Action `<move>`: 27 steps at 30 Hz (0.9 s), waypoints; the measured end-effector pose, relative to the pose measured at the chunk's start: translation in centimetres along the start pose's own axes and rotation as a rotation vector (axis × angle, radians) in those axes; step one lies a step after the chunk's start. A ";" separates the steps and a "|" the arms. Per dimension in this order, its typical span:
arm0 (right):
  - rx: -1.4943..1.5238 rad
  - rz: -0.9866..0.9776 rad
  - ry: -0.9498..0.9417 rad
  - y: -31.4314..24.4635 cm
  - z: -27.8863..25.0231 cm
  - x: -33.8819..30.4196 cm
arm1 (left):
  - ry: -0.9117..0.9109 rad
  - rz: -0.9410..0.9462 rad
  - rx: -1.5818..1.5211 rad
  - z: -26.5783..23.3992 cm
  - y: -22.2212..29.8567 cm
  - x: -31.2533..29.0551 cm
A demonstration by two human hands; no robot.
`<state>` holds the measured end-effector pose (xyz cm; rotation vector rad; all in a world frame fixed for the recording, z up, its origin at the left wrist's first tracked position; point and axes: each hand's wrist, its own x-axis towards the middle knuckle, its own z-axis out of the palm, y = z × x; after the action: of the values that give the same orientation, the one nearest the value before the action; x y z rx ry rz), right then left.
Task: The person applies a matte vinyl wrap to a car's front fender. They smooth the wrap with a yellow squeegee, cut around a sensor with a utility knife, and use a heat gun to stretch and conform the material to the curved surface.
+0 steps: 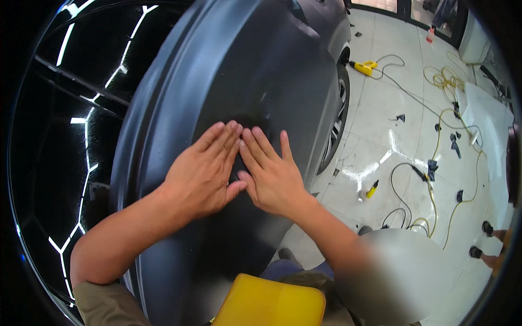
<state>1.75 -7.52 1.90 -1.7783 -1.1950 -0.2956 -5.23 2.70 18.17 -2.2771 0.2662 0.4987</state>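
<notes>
My left hand lies flat on a matte dark grey car body panel, its fingers straight and close together. Beside it, my right hand is also laid on the panel, palm down with the fingers spread a little. The fingertips of both hands nearly meet, and the thumbs come close to each other. Neither hand holds anything. Below them, near my body, is a flat yellow piece with rounded corners; its lower part is cut off.
A glossy black car surface reflects light strips on the left. Right of the panel is a wheel. On the tiled floor lie a yellow heat gun, yellow cables, dark scraps and a white sheet. Another person's feet show far right.
</notes>
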 end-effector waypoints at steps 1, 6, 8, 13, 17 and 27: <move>-0.052 -0.026 -0.012 0.4 0.1 0.2 | -0.016 0.003 0.017 0.1 -0.5 0.6; 0.063 -0.016 -0.013 2.7 -0.2 0.9 | 0.034 0.027 -0.078 -0.5 -1.7 2.1; 0.211 -0.039 0.061 3.7 -1.1 1.3 | -0.044 0.031 -0.154 -1.2 -2.6 2.4; -0.034 -0.122 0.086 4.6 0.0 2.9 | 0.119 0.057 -0.012 -0.6 -3.6 2.9; -0.070 -0.111 0.087 4.4 0.7 2.7 | 0.065 0.032 -0.010 -0.6 -2.9 3.0; 0.042 -0.074 0.007 2.9 0.2 2.4 | 0.031 0.020 -0.013 -0.5 -1.7 2.5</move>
<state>5.28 -6.21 1.63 -1.6981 -1.2547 -0.3177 -2.26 3.37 18.48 -2.2981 0.3029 0.4767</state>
